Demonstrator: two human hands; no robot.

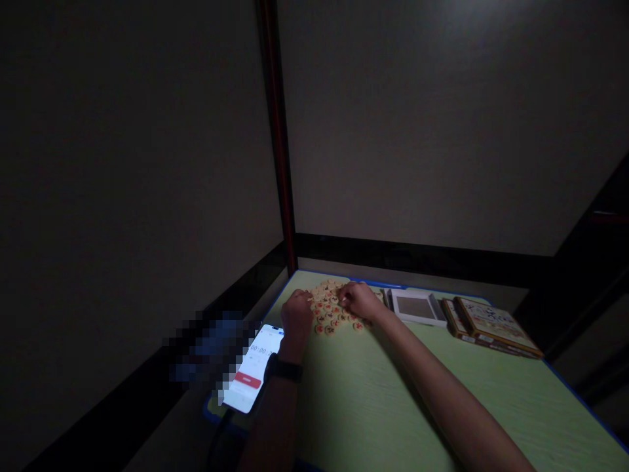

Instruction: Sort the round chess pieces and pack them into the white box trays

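Observation:
Round wooden xiangqi pieces point(328, 314) with red and dark characters lie in a loose heap at the far end of a green table point(339, 400). At the heap's left side is my left hand point(297, 311), its fingers curled closed. Whatever it may hold is hidden. My right hand point(362, 300) reaches over the heap's right side, its fingertips pinched together around what looks like one pale xiangqi piece. Some pieces lie stacked or overlapping at the back, while those in front lie flat and apart. A dark watch band is on my left wrist.
A lit phone point(253, 367) showing a timer lies at the table's left edge, beside my left forearm. Right of the heap stands an open white box point(415, 308). Farther right lie flat, printed game boxes point(496, 322). Walls rise behind and left of the table.

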